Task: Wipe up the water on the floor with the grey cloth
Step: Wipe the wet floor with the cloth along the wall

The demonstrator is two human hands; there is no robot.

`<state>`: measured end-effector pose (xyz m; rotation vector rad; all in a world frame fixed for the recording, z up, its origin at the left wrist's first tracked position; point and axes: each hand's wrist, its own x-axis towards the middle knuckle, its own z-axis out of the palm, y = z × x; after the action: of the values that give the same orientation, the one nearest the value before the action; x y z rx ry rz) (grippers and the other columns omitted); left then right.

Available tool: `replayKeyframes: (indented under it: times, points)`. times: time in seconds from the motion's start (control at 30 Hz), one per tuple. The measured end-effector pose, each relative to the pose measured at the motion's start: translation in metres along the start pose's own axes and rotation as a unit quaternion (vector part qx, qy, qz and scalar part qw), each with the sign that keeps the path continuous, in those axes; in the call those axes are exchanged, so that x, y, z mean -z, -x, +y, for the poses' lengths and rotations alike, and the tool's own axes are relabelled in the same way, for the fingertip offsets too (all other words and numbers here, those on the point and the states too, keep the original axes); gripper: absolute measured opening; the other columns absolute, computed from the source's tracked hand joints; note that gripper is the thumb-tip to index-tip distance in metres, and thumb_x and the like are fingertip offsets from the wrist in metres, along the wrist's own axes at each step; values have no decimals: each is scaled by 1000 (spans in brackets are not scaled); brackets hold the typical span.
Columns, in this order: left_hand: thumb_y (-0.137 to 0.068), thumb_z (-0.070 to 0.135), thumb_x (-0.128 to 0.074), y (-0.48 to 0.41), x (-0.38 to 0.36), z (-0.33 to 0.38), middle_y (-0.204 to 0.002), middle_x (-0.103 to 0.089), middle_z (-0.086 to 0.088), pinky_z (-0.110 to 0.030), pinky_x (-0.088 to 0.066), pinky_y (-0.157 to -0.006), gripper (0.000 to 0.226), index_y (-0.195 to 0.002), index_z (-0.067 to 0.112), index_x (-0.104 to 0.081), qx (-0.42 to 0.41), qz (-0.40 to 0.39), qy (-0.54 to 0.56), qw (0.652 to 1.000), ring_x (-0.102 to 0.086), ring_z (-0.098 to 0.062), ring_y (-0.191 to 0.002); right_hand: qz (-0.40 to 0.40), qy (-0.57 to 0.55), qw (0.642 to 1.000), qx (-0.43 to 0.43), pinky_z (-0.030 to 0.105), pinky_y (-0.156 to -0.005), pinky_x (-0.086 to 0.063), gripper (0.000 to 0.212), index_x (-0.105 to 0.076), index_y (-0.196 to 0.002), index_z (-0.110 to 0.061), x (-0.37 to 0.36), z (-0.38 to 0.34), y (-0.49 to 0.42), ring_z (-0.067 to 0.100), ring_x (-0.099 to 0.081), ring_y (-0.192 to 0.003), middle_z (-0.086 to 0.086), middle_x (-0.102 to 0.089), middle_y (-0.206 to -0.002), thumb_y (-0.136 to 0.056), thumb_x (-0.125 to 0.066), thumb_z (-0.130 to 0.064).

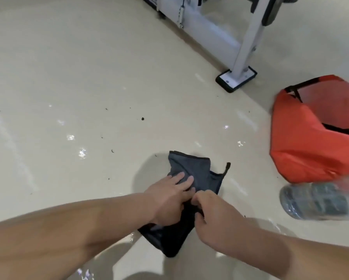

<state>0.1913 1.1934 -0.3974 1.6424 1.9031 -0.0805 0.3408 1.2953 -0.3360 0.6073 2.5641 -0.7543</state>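
Observation:
The grey cloth (196, 172) lies bunched on the beige floor in the lower middle of the view, its near part darker and wet-looking. My left hand (169, 201) presses flat on the cloth's middle with fingers stretched over it. My right hand (212, 217) pinches a fold of the cloth right beside the left fingertips. A film of water (82, 153) glints on the floor to the left of the cloth, and more water (127, 239) shines close to me under my forearms. A small dark loop sticks out at the cloth's far right corner.
An orange fabric bucket (303, 142) stands open at the right. A clear plastic bottle (315, 201) lies on its side in front of it. A white metal table leg with a black-edged foot plate (235, 78) stands behind. Dark crumbs (142, 118) dot the floor.

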Motion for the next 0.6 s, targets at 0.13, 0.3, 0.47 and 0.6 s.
replayKeyframes:
  times: [0.13, 0.3, 0.47, 0.6]
  points:
    - [-88, 14, -48, -10, 46, -7, -133, -58, 2, -42, -47, -103, 36, -118, 22, -65, 13, 3, 94, 995, -54, -26, -129, 33, -19, 999, 20, 34, -127, -20, 71, -21, -162, -10, -33, 33, 12, 23, -5, -159, 3, -8, -170, -98, -46, -28]
    - [-96, 14, -49, -34, 123, 11, -117, -67, -4, -31, -49, -78, 28, -118, 20, -64, 108, -122, -74, 984, -58, -23, -95, 43, 31, 997, 63, 51, -125, -10, 105, -25, -162, -5, -81, 19, -24, 34, -3, -159, 17, -13, -171, -85, -46, -74]
    - [-97, 20, -52, -78, 132, 46, -116, -65, -5, -33, -50, -77, 26, -120, 18, -65, 139, -99, -136, 976, -61, -26, -96, 89, 45, 994, -39, 49, -124, 11, 116, 9, -164, -13, -72, 47, -33, 30, 31, -153, 16, 23, -169, -83, -31, -87]
    - [-89, 17, -50, -92, 109, 65, -126, -49, -2, -38, -47, -82, 37, -124, 23, -57, 91, 30, -66, 993, -55, -28, -113, 124, 49, 968, -212, 47, -126, 12, 127, 20, -160, -12, -28, 124, -42, 33, 29, -154, 15, 29, -167, -68, -9, -94]
